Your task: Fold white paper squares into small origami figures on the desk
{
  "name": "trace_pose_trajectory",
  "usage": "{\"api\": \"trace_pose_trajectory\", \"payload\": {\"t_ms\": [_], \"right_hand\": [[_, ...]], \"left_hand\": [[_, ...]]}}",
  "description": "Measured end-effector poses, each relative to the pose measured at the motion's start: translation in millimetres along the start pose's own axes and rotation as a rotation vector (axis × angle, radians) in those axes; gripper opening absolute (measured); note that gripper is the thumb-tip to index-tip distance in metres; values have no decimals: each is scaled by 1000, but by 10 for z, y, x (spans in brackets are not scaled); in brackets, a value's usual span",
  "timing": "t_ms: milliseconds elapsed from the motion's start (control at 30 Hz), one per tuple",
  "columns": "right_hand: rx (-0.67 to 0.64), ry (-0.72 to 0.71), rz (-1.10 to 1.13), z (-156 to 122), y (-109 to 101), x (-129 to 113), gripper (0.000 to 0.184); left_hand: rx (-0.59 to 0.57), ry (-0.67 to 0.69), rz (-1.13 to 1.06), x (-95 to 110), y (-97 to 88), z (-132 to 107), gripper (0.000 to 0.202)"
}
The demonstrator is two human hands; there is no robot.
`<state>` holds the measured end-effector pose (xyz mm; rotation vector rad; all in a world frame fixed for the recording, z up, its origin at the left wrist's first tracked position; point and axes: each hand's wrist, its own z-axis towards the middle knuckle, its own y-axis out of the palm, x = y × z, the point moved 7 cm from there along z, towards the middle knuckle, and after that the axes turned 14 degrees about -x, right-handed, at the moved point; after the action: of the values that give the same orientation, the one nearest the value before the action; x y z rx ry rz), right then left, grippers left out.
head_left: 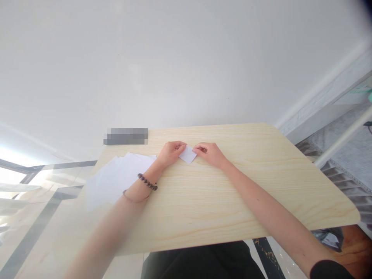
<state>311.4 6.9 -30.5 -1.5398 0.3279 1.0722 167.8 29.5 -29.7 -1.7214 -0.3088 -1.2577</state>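
small white paper (188, 155) sits over the table (232, 193), between my two hands. left hand (169, 153): fingertips closed on its upper left edge. right hand (210, 152): thumb and forefinger pinched at its upper right edge. lower corner points toward me, uncovered. larger sheets (113, 180) lie to the left.

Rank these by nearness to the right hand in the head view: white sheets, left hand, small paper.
1. The small paper: at the fingertips of the right hand.
2. The left hand: on the paper's left.
3. The white sheets: farther left on the table.
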Motion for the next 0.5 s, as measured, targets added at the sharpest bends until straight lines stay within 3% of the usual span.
{"api": "trace_pose_trajectory", "payload": {"t_ms": [233,500], "right_hand": [[45,4,15,-1,-41,-1,24],[66,-26,4,2,-44,-16,24]], "left_hand": [[-3,28,-45,14,16,3,35],[-2,31,75,18,-9,12,44]]}}
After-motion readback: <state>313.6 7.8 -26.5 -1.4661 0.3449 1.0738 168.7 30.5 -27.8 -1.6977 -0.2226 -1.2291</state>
